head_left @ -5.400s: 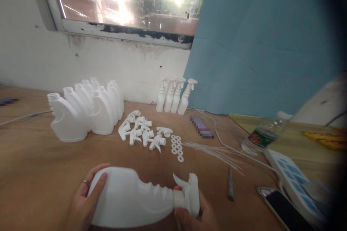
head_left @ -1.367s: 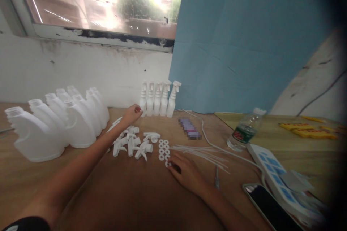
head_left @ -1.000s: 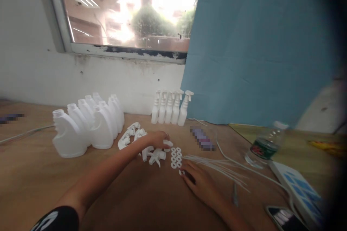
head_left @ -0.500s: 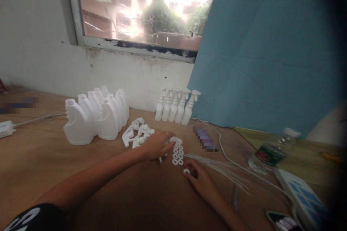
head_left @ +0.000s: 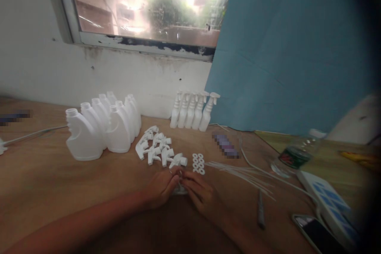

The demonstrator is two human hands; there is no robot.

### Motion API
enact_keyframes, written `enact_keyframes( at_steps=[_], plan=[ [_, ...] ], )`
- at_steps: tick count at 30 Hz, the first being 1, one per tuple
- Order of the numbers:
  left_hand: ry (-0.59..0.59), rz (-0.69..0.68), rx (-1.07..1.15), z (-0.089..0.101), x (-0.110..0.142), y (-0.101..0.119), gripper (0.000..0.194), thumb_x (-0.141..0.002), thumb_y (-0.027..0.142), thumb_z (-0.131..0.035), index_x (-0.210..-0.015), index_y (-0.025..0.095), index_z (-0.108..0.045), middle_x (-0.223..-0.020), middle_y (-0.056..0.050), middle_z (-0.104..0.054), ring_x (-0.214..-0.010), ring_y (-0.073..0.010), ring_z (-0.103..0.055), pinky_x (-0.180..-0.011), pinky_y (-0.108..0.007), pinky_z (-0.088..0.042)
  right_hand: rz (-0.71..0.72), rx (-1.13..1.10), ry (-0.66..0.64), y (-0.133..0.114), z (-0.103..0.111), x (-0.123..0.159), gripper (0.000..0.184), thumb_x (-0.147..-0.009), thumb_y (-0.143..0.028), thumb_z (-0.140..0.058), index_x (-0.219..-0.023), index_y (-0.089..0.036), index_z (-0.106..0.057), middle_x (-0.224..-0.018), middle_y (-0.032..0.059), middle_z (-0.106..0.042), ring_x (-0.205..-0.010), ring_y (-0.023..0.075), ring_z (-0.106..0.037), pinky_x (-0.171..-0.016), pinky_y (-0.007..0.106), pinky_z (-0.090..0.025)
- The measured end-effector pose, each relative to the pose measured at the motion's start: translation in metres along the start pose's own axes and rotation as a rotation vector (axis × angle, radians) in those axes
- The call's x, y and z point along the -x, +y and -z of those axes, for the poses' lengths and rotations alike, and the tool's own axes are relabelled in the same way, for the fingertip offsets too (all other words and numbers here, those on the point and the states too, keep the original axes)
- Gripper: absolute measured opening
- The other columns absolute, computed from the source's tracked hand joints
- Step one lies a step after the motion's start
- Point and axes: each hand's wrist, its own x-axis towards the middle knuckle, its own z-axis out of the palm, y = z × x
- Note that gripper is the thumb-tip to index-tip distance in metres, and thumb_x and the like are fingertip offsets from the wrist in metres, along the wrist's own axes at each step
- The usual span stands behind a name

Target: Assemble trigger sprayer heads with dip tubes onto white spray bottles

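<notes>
My left hand and my right hand meet fingertip to fingertip above the near part of the table. Between them, a white trigger spray head shows only in part below the fingers. My left fingers are closed around it. The right fingers are pinched against the same spot; the small white washer they held earlier is hidden by the fingers. Just beyond lie several loose white trigger spray heads. Flat white washers lie in two rows to the right, beside thin clear dip tubes.
White jugs without caps stand at the back left. Several white spray bottles line the wall. To the right are a clear plastic bottle, a power strip, a phone, a knife-like tool and a cable.
My left hand has taken a spray head from beside the washers and moved toward me. My right hand has moved left and now meets it. The view has shifted slightly.
</notes>
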Motion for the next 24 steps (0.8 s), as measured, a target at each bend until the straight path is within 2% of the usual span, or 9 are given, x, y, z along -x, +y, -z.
enact_keyframes(
  at_steps=[3, 5, 7, 12, 15, 18, 24],
  plan=[
    [-0.033, -0.027, -0.007, 0.003, 0.005, -0.001, 0.029, -0.097, 0.039, -0.037, -0.118, 0.022, -0.046, -0.1, -0.004, -0.064, -0.089, -0.0177, -0.061, -0.082, -0.029, -0.045, -0.022, -0.013, -0.04, 0.002, 0.0, 0.006, 0.033, -0.093, -0.014, -0.049, -0.122, -0.025, -0.061, -0.121, 0.0099, -0.061, -0.112, 0.0211, -0.059, -0.095, 0.036, -0.05],
    [-0.049, -0.022, -0.038, 0.002, 0.008, -0.003, 0.039, -0.091, 0.042, -0.051, -0.124, 0.023, -0.042, -0.104, -0.004, -0.064, -0.09, -0.0184, -0.062, -0.08, -0.029, -0.045, -0.032, -0.026, -0.081, 0.003, 0.002, 0.01, 0.039, -0.092, -0.015, -0.052, -0.129, -0.025, -0.056, -0.128, 0.0104, -0.057, -0.118, 0.0225, -0.055, -0.099, 0.039, -0.047],
    [-0.052, 0.005, -0.064, 0.0, 0.01, -0.007, 0.048, -0.086, 0.042, -0.057, -0.128, 0.023, -0.04, -0.102, -0.004, -0.064, -0.088, -0.0185, -0.062, -0.077, -0.029, -0.045, -0.049, -0.038, -0.087, 0.003, 0.002, 0.012, 0.045, -0.091, -0.015, -0.053, -0.135, -0.025, -0.05, -0.133, 0.0113, -0.054, -0.122, 0.023, -0.053, -0.103, 0.041, -0.044],
    [-0.069, 0.034, -0.131, -0.002, 0.01, -0.011, 0.034, -0.088, 0.041, -0.055, -0.117, 0.024, -0.048, -0.095, -0.002, -0.063, -0.079, -0.0165, -0.061, -0.07, -0.027, -0.044, -0.1, -0.072, -0.013, 0.005, -0.001, 0.013, 0.035, -0.088, -0.015, -0.057, -0.121, -0.023, -0.052, -0.126, 0.0119, -0.058, -0.119, 0.0226, -0.055, -0.102, 0.041, -0.044],
    [-0.094, -0.08, -0.231, 0.0, 0.009, -0.011, 0.031, -0.09, 0.04, -0.053, -0.116, 0.024, -0.049, -0.103, -0.005, -0.063, -0.09, -0.0195, -0.06, -0.078, -0.03, -0.044, -0.092, -0.054, -0.03, 0.006, -0.002, 0.013, 0.033, -0.085, -0.019, -0.064, -0.116, -0.023, -0.054, -0.126, 0.0117, -0.056, -0.118, 0.0232, -0.055, -0.101, 0.041, -0.045],
    [-0.154, -0.198, -0.319, 0.002, 0.008, -0.012, 0.038, -0.089, 0.042, -0.054, -0.123, 0.023, -0.048, -0.112, -0.008, -0.062, -0.1, -0.0232, -0.058, -0.084, -0.033, -0.044, -0.085, 0.005, -0.071, 0.006, -0.004, 0.013, 0.035, -0.083, -0.02, -0.066, -0.116, -0.024, -0.057, -0.123, 0.0104, -0.058, -0.114, 0.0232, -0.057, -0.097, 0.04, -0.048],
    [-0.156, -0.227, -0.346, 0.001, 0.008, -0.014, 0.031, -0.095, 0.041, -0.045, -0.119, 0.023, -0.055, -0.098, -0.007, -0.064, -0.088, -0.0193, -0.06, -0.075, -0.028, -0.044, -0.058, 0.026, -0.078, 0.008, -0.005, 0.015, 0.028, -0.09, -0.02, -0.057, -0.117, -0.026, -0.06, -0.111, 0.0069, -0.065, -0.101, 0.0193, -0.063, -0.089, 0.032, -0.052]
  ],
)
